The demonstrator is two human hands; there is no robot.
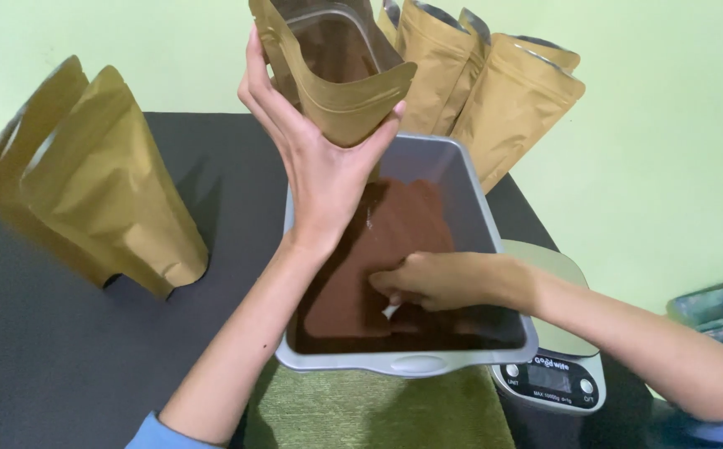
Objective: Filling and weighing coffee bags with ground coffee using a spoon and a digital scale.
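Left hand (320, 170) grips open gold pouch (336, 71) above grey tub (494, 216) of brown powder (378, 266) on table (70, 349). Right hand (428, 281), fingers closed on probably a small white scoop (389, 310), digs in. Filling step; next needs a level lift into the pouch mouth.

Gold pouches: two standing at left (99, 179), one held up open (336, 71), three leaning at the back (482, 91), six in all. One grey tub (411, 362) of brown powder (378, 266); one scale (552, 374); two hands, left (320, 166) and right (436, 278).
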